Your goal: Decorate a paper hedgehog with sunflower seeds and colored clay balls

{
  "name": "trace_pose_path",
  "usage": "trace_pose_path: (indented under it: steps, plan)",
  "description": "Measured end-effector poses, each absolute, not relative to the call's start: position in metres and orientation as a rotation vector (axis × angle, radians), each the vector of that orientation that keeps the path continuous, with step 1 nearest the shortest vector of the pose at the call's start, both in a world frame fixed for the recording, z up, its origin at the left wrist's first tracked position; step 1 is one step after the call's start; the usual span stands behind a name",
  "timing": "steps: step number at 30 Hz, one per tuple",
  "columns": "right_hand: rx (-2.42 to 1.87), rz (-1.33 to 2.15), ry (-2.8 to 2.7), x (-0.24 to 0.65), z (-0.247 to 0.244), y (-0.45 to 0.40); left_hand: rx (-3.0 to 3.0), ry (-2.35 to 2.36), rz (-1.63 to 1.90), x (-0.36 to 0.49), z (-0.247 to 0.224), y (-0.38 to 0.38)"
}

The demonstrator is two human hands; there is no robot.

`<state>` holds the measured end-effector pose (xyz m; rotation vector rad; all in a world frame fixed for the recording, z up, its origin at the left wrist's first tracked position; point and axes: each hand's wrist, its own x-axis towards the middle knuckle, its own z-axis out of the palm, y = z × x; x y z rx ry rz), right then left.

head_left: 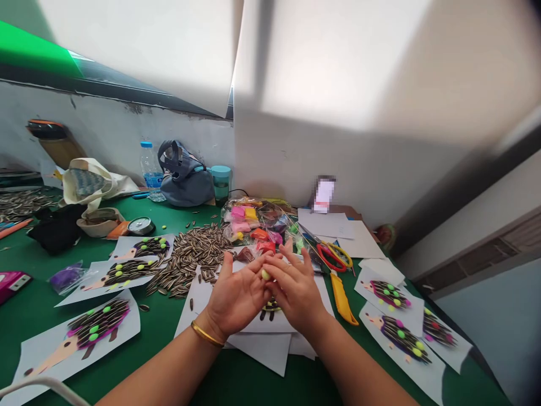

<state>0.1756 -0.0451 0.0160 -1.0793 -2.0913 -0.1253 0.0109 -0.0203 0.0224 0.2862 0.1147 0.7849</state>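
A small pale yellow clay ball (265,274) sits between my two hands, above the middle of the green table. My left hand (240,293) is turned palm up, its thumb apart and its fingers stretched out under the ball. From the right, my right hand (298,293) reaches over, with fingertips on the ball against the left fingers. Below them lies a white sheet (188,316) with a partly hidden picture (270,309) in yellow and dark seeds. A heap of striped sunflower seeds (203,248) spreads to the left of my hands.
Seed-covered hedgehog pictures lie at the left (95,332) and right (399,332). Behind my hands are bagged coloured clay (245,217), red-handled scissors (332,256) and a yellow cutter (343,299). A blue bag (186,183), bottle (152,175) and cup (221,183) stand along the wall.
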Motion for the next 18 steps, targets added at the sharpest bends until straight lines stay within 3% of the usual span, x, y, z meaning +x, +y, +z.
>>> trace_pose_path:
  steps: [7, 18]
  plan:
    - [-1.124, 0.196, -1.62, 0.195, 0.02, -0.038, 0.295, 0.125, 0.77, 0.011, 0.028, -0.021]
    - [-1.211, 0.492, -1.517, 0.19, 0.008, -0.034, 0.373, 0.2, 0.726, 0.015, 0.024, -0.023]
